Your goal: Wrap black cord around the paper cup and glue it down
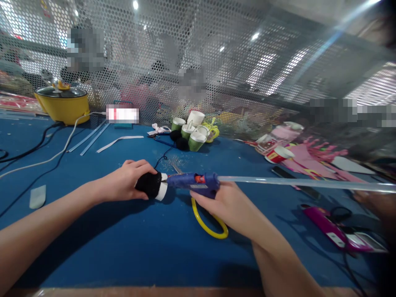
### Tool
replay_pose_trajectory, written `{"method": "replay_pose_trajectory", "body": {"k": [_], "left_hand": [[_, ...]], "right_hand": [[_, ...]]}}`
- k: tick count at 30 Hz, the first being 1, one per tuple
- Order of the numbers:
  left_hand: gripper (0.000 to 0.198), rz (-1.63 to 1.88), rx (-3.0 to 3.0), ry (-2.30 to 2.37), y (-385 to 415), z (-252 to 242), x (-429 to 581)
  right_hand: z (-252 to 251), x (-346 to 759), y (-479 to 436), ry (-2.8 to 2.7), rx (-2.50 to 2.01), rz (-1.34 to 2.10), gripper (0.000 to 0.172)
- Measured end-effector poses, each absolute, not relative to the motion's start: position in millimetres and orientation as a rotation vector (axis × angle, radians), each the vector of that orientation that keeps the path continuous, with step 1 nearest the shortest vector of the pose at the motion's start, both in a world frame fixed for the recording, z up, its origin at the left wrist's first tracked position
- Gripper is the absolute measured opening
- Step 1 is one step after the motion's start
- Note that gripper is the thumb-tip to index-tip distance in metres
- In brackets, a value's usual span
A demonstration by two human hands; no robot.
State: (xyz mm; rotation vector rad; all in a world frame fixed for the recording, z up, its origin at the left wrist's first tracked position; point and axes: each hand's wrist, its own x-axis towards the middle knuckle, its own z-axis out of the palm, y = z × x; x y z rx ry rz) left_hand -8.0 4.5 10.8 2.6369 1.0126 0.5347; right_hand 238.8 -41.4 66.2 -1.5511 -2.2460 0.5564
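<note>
My left hand (131,181) is closed around a small black rounded piece (149,185) with a white rim (162,189). The rim faces right. In my right hand (225,204) is a blue glue gun (193,181), its nozzle at the white rim; whether they touch I cannot tell. A long clear glue stick (293,182) runs out of the gun's back to the right. Under the gun lie scissors with a yellow handle (213,233), partly hidden by the gun and my right hand. A thin dark cord (161,159) trails behind the black piece.
Several green and white cups (197,140) with black balls (182,143) stand behind. Back left is a yellow electric pot (64,105) with cables; white strips (120,140) lie nearby. On the right are a magenta tool (328,227), pink sheets (306,159) and another person's hand (368,200).
</note>
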Motion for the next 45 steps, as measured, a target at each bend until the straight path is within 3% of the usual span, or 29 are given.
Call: {"method": "replay_pose_trajectory", "body": {"k": [8,17,26,36,39,43,45], "left_hand": [[0.051,0.527,2.643,1.015,3.4,12.7,-7.2],[0.048,0.528,2.658,1.004,3.1,12.4,-7.3],[0.051,0.517,2.626,1.057,1.0,15.1,-5.4],[0.054,0.531,2.634,1.066,-1.3,12.0,-3.0],[0.056,0.546,2.627,1.047,-0.5,10.3,-2.7],[0.056,0.592,2.65,1.017,-0.3,9.4,-1.6],[0.059,0.629,2.679,0.981,-1.6,10.3,-0.8]], "right_hand": [[62.8,236.7,-32.7,-2.183,-1.514,0.498,0.02],[56.2,233.9,-26.9,-2.126,-1.549,0.557,0.032],[57.7,243.4,-11.0,-1.736,-1.627,0.89,0.021],[19.2,285.0,60.3,-1.634,-2.045,0.551,0.038],[16.5,288.1,65.4,-1.656,-2.142,0.455,0.035],[29.0,273.4,54.4,-1.724,-2.121,0.243,0.018],[37.3,257.0,45.5,-1.819,-2.034,0.289,0.025]]}}
